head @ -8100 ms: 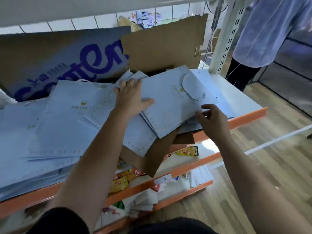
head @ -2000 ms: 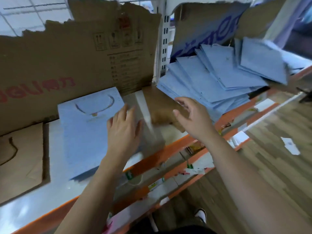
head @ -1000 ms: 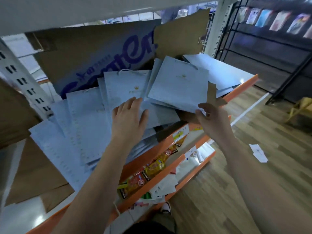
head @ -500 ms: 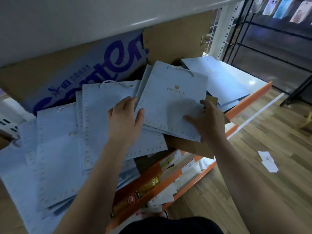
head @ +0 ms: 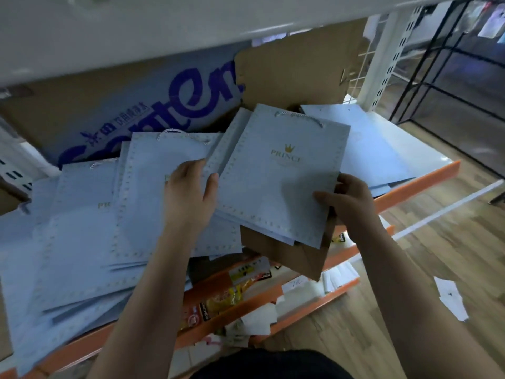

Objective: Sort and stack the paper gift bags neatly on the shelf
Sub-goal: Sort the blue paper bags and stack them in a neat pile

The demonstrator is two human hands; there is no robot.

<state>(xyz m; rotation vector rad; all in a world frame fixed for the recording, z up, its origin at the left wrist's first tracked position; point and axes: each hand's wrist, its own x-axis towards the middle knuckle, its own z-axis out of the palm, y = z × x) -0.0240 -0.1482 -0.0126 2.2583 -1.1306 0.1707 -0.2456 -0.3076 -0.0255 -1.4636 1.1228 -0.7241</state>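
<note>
Since a moment ago your right hand (head: 352,203) has pinched the top bag (head: 281,181) at its right edge, thumb above. Your left hand (head: 188,192) rests flat on the pale-blue paper pile (head: 82,242) beside it, sprawled across the shelf (head: 426,176); brown cardboard (head: 295,64) stands behind.

Gold "PRINCE" under a crown marks the top gift bag (head: 278,187).

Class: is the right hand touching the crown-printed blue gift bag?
Touching. The head view shows the right hand pinching the crown-printed blue gift bag at its right edge, thumb on top.
</note>
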